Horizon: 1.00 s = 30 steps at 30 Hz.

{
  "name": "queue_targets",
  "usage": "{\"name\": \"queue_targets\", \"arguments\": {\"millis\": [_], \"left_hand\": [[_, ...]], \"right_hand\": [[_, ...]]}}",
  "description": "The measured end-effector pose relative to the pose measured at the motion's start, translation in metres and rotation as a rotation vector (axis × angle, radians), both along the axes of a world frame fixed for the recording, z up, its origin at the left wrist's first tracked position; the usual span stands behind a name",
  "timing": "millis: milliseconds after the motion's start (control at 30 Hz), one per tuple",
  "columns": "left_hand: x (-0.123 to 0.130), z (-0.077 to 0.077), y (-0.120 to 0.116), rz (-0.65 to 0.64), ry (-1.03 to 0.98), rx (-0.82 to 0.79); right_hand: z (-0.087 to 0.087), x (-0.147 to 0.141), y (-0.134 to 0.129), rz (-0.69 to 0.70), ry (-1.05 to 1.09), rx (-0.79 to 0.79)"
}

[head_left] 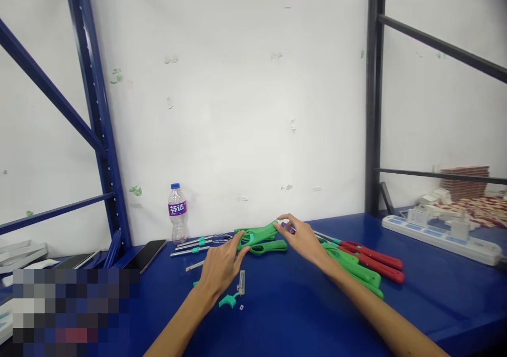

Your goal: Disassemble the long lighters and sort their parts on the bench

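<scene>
Over the middle of a blue table [293,309], both hands share a green lighter handle [263,234], raised at a slant with its right end higher. The left hand [217,267] pinches the left end between thumb and fingers, closed on it. The right hand [304,243] has its fingertips at the upper right end, gripping there (something small and dark shows by these fingers, too tiny to tell what). Just behind the held handle lie more green handles [273,246].

A metal rod [194,265] pokes out left of the left hand; whether it joins the held handle cannot be told. Beyond it lie metal tubes with teal ends [194,250], near a clear bottle [178,217] standing upright by the wall [237,109].

Nearer the front are a teal trigger [227,301], a clear plastic piece [242,282] and a tiny white bit [241,308]. Right of the right hand, green lighters [362,273] lie beside red lighters [380,264].
</scene>
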<state>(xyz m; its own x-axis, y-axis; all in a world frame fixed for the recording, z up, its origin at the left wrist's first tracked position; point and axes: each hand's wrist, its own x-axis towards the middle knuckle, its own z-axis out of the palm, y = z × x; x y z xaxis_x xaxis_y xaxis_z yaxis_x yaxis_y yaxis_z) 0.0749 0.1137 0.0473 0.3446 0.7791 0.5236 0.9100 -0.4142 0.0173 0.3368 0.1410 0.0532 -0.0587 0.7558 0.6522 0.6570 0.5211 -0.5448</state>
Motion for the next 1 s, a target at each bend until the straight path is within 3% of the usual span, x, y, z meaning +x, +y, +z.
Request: {"name": "queue_targets", "arguments": {"millis": [167, 367, 800, 1000], "left_hand": [[-0.001, 0.004, -0.001, -0.018, 0.011, -0.048], [-0.004, 0.0, 0.004, -0.073, 0.056, -0.143], [-0.008, 0.005, 0.002, -0.022, 0.101, -0.123], [-0.01, 0.006, 0.003, 0.013, 0.137, -0.105]], "right_hand": [[-0.002, 0.002, 0.011, 0.102, 0.01, -0.091], [-0.005, 0.002, 0.013, 0.137, 0.061, -0.076], [0.0, 0.004, 0.011, 0.153, 0.078, -0.071], [0.003, 0.0, 0.002, 0.079, -0.01, -0.053]]}}
